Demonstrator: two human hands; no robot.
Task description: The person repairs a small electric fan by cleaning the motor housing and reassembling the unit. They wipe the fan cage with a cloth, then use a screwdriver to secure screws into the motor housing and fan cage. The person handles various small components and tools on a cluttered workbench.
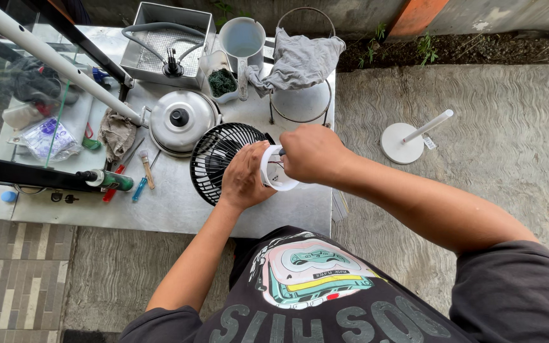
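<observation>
The left hand covers the near part of the black round wire fan grille, and the right hand hides much of the white plastic ring housing. What the fingers grip inside it cannot be told. The glass-fronted cabinet is cut off at the left edge.

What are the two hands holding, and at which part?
Both hands, left hand and right hand, grip the small fan's white rear housing, behind its black grille.

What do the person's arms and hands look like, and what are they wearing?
Both arms are bare from the upper arm down. The left hand and the right hand wear no gloves, and no rings, watch or bracelet can be seen. Short dark grey sleeves cover the shoulders. They belong to a dark T-shirt with a colourful picture and big pale letters on the chest.
</observation>
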